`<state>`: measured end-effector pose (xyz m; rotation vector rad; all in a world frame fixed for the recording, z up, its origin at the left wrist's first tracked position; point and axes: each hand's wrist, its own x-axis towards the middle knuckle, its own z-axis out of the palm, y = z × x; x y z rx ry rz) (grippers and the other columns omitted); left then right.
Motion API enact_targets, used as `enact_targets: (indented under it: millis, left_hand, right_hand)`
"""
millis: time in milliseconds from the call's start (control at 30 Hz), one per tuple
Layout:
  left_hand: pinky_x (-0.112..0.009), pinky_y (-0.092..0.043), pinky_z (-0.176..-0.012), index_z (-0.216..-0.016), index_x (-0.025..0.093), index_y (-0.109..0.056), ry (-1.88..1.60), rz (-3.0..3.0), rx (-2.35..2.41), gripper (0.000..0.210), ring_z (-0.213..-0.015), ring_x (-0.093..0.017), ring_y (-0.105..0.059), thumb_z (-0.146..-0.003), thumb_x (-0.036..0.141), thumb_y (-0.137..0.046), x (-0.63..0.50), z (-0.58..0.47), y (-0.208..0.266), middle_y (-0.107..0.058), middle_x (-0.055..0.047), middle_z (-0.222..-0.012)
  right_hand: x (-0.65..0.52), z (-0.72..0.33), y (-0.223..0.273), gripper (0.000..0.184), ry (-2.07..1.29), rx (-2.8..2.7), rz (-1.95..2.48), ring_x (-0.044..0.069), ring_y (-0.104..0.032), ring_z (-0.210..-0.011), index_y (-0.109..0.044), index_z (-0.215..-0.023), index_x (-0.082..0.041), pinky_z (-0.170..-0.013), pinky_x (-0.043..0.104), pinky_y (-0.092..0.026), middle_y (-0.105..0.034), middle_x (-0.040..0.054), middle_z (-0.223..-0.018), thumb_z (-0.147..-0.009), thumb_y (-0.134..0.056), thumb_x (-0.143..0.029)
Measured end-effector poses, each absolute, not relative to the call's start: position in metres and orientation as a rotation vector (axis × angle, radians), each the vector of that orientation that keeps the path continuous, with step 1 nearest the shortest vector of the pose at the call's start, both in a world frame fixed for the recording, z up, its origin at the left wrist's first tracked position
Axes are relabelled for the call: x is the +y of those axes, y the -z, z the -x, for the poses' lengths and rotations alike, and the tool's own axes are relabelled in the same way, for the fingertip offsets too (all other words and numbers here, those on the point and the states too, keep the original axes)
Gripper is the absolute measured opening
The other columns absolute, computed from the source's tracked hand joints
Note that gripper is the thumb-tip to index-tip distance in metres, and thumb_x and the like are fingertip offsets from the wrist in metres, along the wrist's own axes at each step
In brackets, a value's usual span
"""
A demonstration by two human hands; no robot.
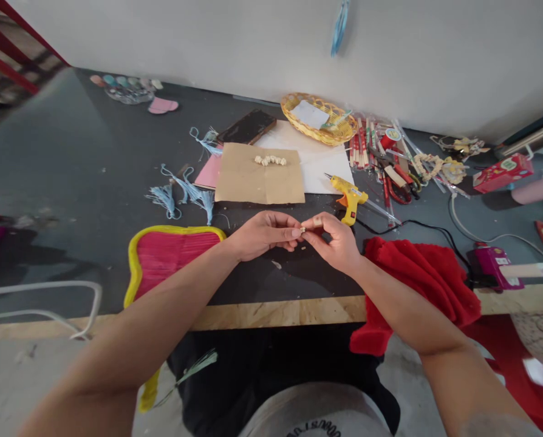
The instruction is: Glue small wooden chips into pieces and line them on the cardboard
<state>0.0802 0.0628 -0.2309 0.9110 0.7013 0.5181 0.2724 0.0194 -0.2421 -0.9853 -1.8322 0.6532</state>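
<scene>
My left hand (274,235) and my right hand (333,240) meet over the front of the dark table. Between their fingertips is a tiny cream-coloured piece (303,230), pinched from both sides; its exact kind is too small to make out. Beyond my hands, a row of small cream pieces (270,161) lies on a brown sheet of paper (257,182). A yellow glue gun (350,195) rests just past my right hand. Light blue tassels (198,197) lie to the left of the paper.
A wicker basket (319,135) and a dark phone-like slab (248,126) are at the back. Sticks and tools (390,161) crowd the right, with a black cable (417,223). Red cloth (421,273) hangs over the front edge. A pink panel with yellow trim (174,258) lies left.
</scene>
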Motion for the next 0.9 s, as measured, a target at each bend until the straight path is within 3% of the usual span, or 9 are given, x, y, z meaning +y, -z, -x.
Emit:
enact_targets:
  millis: [900]
  left_hand:
    - [-0.017,-0.056,-0.055,-0.075,0.009,-0.072,-0.537,-0.879,0.71,0.034,-0.057,-0.008,-0.064,-0.057,0.03,-0.092,0.0636,-0.0818,0.234,-0.071,-0.004,-0.068]
  right_hand:
    - [0.0202,-0.2723,0.2473,0.007,-0.803,-1.757,1.039,0.014,-0.068,-0.083,-0.066,-0.093,-0.021,-0.075,0.028,-0.057,-0.071,0.0038,-0.091,-0.091,-0.062,-0.027]
